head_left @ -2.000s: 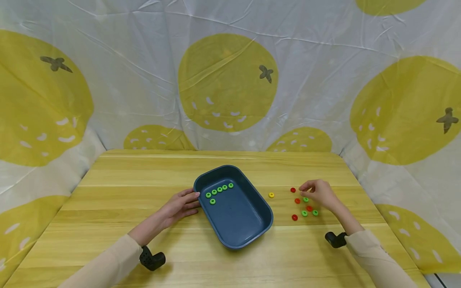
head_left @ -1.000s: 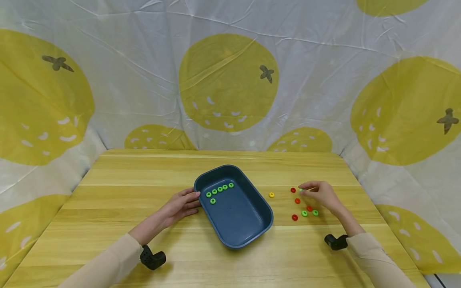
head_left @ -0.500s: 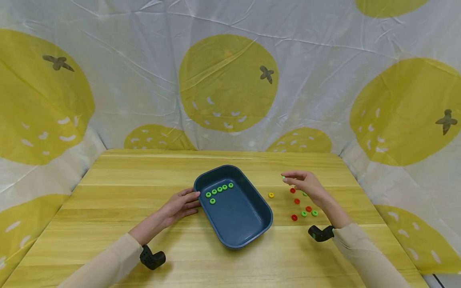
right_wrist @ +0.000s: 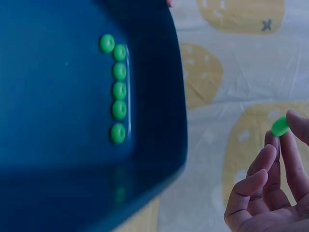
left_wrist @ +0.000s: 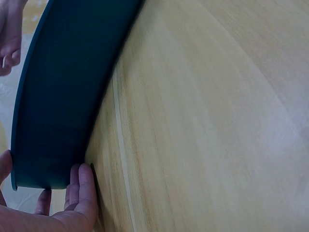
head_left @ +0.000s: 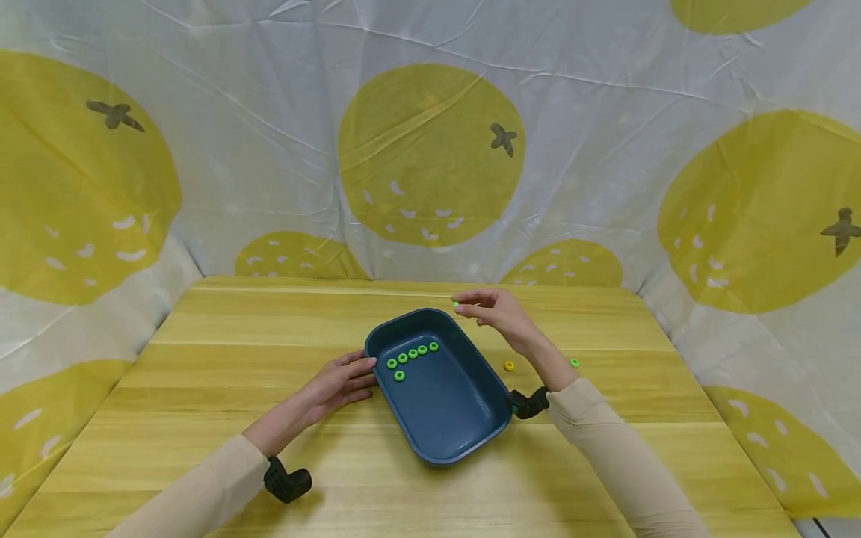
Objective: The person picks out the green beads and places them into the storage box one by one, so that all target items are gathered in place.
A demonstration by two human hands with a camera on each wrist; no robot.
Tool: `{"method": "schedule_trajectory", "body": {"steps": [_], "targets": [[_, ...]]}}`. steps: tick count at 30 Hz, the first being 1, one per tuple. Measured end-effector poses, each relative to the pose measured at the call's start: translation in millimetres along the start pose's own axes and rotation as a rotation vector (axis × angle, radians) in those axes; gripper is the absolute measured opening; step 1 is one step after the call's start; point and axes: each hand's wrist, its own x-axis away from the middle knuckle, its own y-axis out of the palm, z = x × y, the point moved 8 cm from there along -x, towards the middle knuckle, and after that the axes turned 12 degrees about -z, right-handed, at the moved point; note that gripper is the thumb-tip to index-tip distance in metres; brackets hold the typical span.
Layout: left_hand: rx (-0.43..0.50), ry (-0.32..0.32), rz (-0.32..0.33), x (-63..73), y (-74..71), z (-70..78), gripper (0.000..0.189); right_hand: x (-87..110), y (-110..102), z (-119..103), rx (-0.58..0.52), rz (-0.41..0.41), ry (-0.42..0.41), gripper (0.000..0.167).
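- Blue tray (head_left: 437,418): position practically unchanged; six green rings (right_wrist: 119,72) lie inside, five lined along its far wall, one just nearer.
- Left hand (head_left: 339,385): fingers extended, touching the tray's left outer wall.
- Right hand (head_left: 501,314): has shifted from the tray's right side to its far-right rim, thumb and fingertips pinched together.
- Pinched ring (right_wrist: 279,126): green, now lifted off the table (head_left: 269,314); judged mid-transfer, not yet in the tray.
- Yellow ring (head_left: 509,366): unmoved, right of the tray.
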Motion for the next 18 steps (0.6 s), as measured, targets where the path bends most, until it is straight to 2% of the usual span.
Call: {"method": "schedule_trajectory", "body": {"steps": [5, 11, 14, 18], "targets": [[-0.005, 0.004, 0.003, -0.2, 0.9, 0.3, 0.069, -23.5, 24.3, -12.2, 0.003, -0.042, -0.045, 0.033], [-0.002, 0.000, 0.009, -0.7, 1.8, 0.8, 0.068, -41.1, 49.5, -12.3, 0.129, -0.068, -0.071, 0.031], [-0.002, -0.003, 0.009, -0.6, 1.6, 0.7, 0.068, -46.4, 65.4, -11.2, 0.261, -0.122, -0.132, 0.029], [-0.004, -0.005, 0.004, 0.3, 1.2, 0.4, 0.067, -48.9, 90.6, -5.6, 0.555, -0.229, -0.184, 0.021]]}}
